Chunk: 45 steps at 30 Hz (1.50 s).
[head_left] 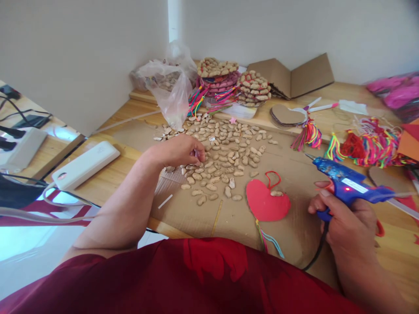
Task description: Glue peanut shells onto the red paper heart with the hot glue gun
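Observation:
My left hand (185, 150) reaches over a spread of peanuts in shells (225, 131), its fingers curled down and pressed together. What lies between the fingertips is hidden. In my right hand (347, 218) is a blue hot glue gun (347, 179), with a red light on its side and its nozzle pointing left. Between the hands a red heart-shaped card (266, 203) lies flat, with one peanut (276, 193) on its upper right lobe. A red cord loop (273, 179) tops the heart, and a coloured tassel (270, 240) hangs from its lower tip.
Stacked peanut-covered crafts (218, 69) stand at the back beside a plastic bag (173, 83). A folded cardboard piece (291, 78), a cardboard heart (287, 115) and bright tassels (376, 144) sit to the right. A white power bank (87, 165) lies left; the glue gun's black cord (319, 248) trails toward me.

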Available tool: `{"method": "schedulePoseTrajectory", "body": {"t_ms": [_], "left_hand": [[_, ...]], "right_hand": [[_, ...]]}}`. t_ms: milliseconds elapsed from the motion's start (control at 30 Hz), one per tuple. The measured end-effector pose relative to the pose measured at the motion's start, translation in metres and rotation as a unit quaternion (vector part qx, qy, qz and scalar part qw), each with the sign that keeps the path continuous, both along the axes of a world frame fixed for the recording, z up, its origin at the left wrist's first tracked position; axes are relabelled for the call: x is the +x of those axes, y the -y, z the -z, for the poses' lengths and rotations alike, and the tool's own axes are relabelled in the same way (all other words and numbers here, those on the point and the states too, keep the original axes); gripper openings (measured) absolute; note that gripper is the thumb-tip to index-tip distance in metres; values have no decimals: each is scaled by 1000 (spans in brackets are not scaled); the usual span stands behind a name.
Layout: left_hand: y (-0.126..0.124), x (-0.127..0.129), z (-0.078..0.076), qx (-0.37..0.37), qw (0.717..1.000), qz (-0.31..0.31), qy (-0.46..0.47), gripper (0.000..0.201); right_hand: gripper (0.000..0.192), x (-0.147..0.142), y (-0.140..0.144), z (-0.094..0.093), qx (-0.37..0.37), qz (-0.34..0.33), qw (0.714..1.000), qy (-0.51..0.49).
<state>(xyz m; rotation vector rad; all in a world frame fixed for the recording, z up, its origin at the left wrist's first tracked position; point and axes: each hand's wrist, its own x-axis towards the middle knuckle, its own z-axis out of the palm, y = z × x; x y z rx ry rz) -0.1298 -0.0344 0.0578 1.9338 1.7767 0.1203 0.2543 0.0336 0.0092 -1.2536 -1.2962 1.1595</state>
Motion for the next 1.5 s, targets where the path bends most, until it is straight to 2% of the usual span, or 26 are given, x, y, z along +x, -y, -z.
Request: {"method": "schedulePoseTrajectory", "body": {"t_ms": [167, 400, 533, 667, 800, 867, 1033, 1100, 1267, 1367, 1500], "left_hand": [[4, -1, -10, 25, 999, -33, -12, 21], [-1, 1, -3, -8, 1000, -12, -19, 16], [1, 0, -6, -9, 999, -28, -25, 16], [5, -4, -11, 37, 996, -74, -16, 22], [7, 3, -10, 123, 986, -112, -21, 27], [7, 14, -9, 159, 983, -87, 3, 28], [5, 52, -2, 173, 975, 106, 95, 16], [4, 66, 2, 161, 971, 150, 91, 14], [1, 87, 9, 147, 973, 179, 16, 20], [-3, 90, 13, 146, 971, 187, -9, 24], [-9, 91, 21, 147, 969, 196, -18, 19]], "right_hand": [[25, -1, 0, -1, -3, -4, 1000, 1], [24, 0, -1, 1, 4, -4, 1000, -10], [21, -1, -2, 2, 19, -1, 999, -43], [21, -3, -1, 0, 22, 0, 998, -59], [22, -2, 0, 0, 16, -6, 999, -50], [20, -1, 0, 1, 20, -15, 999, -42], [20, -1, -1, 1, 16, -19, 998, -62], [21, -1, -2, 1, 12, -17, 997, -71], [18, 1, -3, 5, 16, -27, 997, -71], [17, 3, -4, 7, 19, -36, 997, -68], [15, 3, -4, 8, 18, -45, 996, -69]]}}
